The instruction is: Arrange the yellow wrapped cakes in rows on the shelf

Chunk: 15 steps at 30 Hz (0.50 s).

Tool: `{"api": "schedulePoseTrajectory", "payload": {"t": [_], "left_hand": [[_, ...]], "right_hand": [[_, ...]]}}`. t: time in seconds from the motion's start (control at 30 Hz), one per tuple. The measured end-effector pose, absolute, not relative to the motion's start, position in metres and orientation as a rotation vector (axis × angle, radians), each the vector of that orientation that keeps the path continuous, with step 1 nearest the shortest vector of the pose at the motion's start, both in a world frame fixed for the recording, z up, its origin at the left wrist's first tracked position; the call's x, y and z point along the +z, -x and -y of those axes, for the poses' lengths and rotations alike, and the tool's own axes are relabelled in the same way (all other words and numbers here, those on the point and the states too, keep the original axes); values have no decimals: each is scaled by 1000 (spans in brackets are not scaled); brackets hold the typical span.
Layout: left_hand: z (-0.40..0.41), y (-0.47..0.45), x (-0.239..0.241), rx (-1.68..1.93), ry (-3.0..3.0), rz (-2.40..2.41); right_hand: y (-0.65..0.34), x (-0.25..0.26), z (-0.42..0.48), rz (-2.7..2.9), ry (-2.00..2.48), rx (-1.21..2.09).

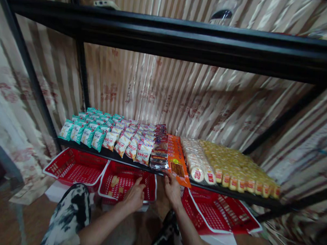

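My right hand (173, 188) is at the shelf's front edge, its fingers closed at the lower left corner of an orange snack bag (179, 160). That bag lies flat with its bottom edge hanging slightly over the shelf. My left hand (135, 195) is above the front of a red basket (112, 197), fingers partly stretched and nothing visible in them. A few small pale pieces lie in this basket. Dark brown snack packets (159, 151) are stacked left of the orange bag. To its right are rows of round white-wrapped snacks (197, 174).
Teal snack bags (86, 136) and white striped bags (123, 144) fill the shelf's left side; yellow-wrapped snacks (233, 181) fill the right. Red baskets (76, 169) stand below. An upper black shelf (168, 29) crosses overhead, before a striped curtain (154, 89).
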<state>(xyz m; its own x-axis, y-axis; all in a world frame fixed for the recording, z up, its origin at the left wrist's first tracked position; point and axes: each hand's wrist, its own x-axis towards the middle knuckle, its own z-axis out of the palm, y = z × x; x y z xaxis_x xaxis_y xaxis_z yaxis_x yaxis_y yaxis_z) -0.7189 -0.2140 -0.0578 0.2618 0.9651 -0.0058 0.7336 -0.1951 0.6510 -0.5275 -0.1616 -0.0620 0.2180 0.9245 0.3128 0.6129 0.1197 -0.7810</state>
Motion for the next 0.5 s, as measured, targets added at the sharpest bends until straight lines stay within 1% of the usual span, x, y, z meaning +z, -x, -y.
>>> {"api": "schedulePoseTrajectory", "payload": {"t": [0.27,0.5], "left_hand": [[198,752,-33,710,-1994,-1640],[171,724,-39,948,-2175,-1517]], "right_hand": [[541,-22,121,1346,1559,326],[504,-21,112,1255,1584,334]]}}
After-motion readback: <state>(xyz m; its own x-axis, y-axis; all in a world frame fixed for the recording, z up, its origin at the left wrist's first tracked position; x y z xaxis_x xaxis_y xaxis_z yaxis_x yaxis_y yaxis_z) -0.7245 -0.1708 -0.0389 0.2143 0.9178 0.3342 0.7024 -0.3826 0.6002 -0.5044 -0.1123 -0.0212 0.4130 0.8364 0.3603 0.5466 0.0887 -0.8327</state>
